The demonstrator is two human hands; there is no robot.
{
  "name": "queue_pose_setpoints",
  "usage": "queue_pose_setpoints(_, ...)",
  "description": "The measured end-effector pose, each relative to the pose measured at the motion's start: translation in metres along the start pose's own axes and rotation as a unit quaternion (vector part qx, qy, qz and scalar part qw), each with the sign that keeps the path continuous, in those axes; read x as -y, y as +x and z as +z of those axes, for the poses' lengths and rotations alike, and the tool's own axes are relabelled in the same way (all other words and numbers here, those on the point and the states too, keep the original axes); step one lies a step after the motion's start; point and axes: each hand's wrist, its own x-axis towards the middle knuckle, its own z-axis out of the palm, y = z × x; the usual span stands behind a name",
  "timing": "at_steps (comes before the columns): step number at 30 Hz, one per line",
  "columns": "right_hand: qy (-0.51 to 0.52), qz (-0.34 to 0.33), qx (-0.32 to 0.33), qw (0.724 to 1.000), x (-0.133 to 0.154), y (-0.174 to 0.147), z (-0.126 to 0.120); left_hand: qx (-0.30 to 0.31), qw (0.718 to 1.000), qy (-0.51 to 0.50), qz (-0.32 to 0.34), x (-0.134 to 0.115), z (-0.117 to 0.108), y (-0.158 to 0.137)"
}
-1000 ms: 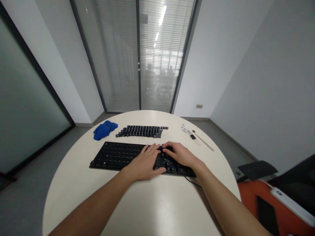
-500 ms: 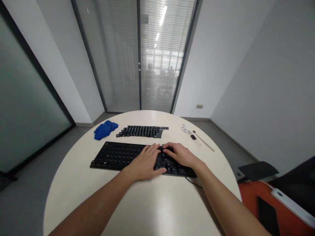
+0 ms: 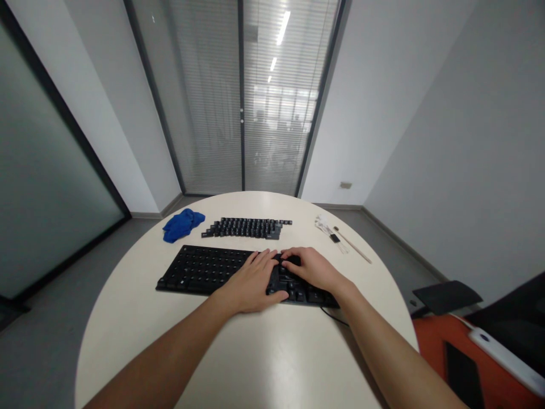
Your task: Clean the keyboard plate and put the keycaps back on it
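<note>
A black keyboard [image 3: 204,270] lies across the round table. Its left and middle part is bare of caps and shows rows of small switches, while caps remain on the right end. My left hand [image 3: 252,281] rests flat on the keyboard right of its middle, fingers stretched and thumb apart, holding nothing. Over the keyboard's right part, my right hand [image 3: 313,268] is bent, with thumb and forefinger tips close together at the keys. Whatever is between those tips is too small to make out. Behind the keyboard, loose black keycaps [image 3: 247,228] stand in rows.
A crumpled blue cloth [image 3: 183,225] lies at the back left of the table [image 3: 238,363]. At the back right are a small wire tool with a black part [image 3: 335,238] and a thin wooden-handled brush [image 3: 353,245]. An orange chair seat [image 3: 434,341] stands at the right.
My right thumb and fingers have shifted slightly at the keys, and the thumb has bent a little. My left hand and the keyboard stay in place.
</note>
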Motion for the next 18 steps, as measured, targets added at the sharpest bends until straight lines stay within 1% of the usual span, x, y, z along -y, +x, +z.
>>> queue_pose_setpoints(6,0.007,-0.006,-0.018,1.000,0.0020,0.0010,-0.0001,0.004,1.000,-0.001,-0.002,-0.0016,-0.0013,0.0002)
queue_pose_setpoints(10,-0.004,-0.016,-0.014,1.000,0.0030,0.0010,0.0003,0.004,1.000,-0.005,-0.006,-0.0024,-0.0022,0.0007)
queue_pose_setpoints(15,-0.030,-0.011,-0.014,0.999,0.0035,0.0014,0.0014,0.002,1.000,-0.002,-0.001,-0.0017,-0.0020,0.0004)
queue_pose_setpoints(18,-0.024,-0.014,-0.015,1.000,0.0020,0.0015,0.0009,-0.002,1.000,-0.002,0.000,-0.0011,-0.0012,0.0003)
